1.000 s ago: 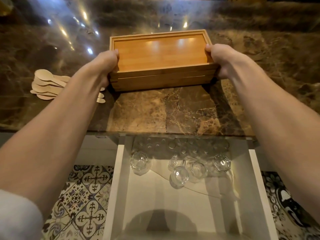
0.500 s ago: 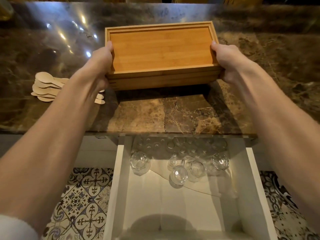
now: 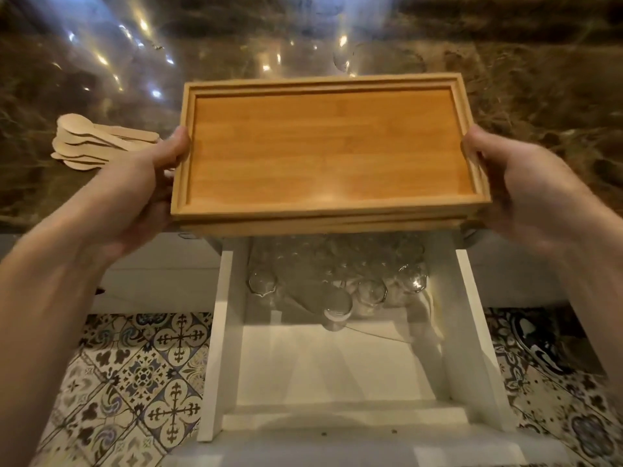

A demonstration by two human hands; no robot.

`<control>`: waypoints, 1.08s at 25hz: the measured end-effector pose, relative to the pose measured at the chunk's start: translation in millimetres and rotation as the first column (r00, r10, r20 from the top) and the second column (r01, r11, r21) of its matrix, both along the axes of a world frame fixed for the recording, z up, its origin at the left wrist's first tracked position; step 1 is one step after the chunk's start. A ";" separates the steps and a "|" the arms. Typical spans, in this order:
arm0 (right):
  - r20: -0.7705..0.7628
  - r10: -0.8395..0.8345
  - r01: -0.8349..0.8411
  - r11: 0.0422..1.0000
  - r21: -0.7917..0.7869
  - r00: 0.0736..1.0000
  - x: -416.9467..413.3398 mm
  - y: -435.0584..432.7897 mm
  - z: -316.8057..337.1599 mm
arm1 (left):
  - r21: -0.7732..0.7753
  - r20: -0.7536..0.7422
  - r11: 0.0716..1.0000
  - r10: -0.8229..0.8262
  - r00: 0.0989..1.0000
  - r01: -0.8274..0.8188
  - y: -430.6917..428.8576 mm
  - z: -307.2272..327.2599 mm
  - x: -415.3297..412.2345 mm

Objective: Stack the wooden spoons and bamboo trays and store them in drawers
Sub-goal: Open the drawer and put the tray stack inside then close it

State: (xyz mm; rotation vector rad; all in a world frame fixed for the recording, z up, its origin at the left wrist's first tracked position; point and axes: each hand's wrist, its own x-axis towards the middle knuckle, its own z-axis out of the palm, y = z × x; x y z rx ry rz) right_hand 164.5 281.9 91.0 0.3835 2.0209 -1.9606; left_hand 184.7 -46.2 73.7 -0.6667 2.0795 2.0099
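Note:
A stack of bamboo trays (image 3: 323, 150) hangs in the air over the front edge of the marble counter, above the back of the open white drawer (image 3: 222, 332). My left hand (image 3: 145, 183) grips the stack's left end and my right hand (image 3: 526, 190) grips its right end. The top tray is empty. A pile of pale wooden spoons (image 3: 87, 143) lies on the counter to the left, partly hidden behind my left hand.
Several small clear glasses (image 3: 371, 291) stand at the back of the drawer; its front half shows bare white lining. The brown marble counter (image 3: 539, 96) stretches behind. Patterned floor tiles (image 3: 135, 382) lie on both sides of the drawer.
Both hands have lifted the tray stack off the counter and brought it toward me, over the counter's edge and the drawer. The spoons have not moved.

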 end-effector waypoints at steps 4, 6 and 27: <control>0.083 0.058 -0.057 0.998 -0.010 0.995 46.6 23.3 -16.3 | 0.077 0.033 0.979 -0.191 0.981 0.188 -2.4 -14.0 46.0; 0.145 0.057 -0.061 0.998 0.022 0.988 63.0 32.2 -28.8 | 0.092 0.091 0.973 -0.220 0.971 0.212 1.6 -26.4 61.6; 0.555 0.004 -0.165 0.957 0.239 0.832 128.5 43.5 -154.6 | 0.123 0.519 0.992 -0.068 0.852 0.005 44.5 -134.6 127.3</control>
